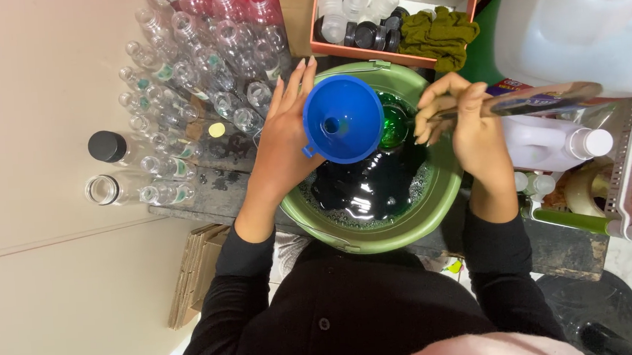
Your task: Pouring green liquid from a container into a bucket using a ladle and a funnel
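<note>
1. Funnel (343,118): the blue funnel sits tilted over the far left part of the green basin (437,206), its wide mouth facing up toward you.
2. Your left hand (284,139) lies against the funnel's left side, palm pressed to its wall and fingers stretched straight toward the bottles; whether the thumb closes round it, you cannot tell.
3. Your right hand (464,119) is just right of the funnel, apart from it, fingers pinched shut on a thin handle (540,100) that runs off to the right.
4. The handle's inner end meets a green cup (394,126), seen just beside the funnel's right edge, over the basin.
5. The basin holds dark green liquid (368,185) with foam along its near edge.
6. Left of the basin, clear bottles (190,68) stand packed together, 1 with a black cap (107,146).
7. Beyond the basin sits an orange box (393,13) of small jars with a green cloth (439,34).
8. A large white jug (579,18) stands at the far right.
</note>
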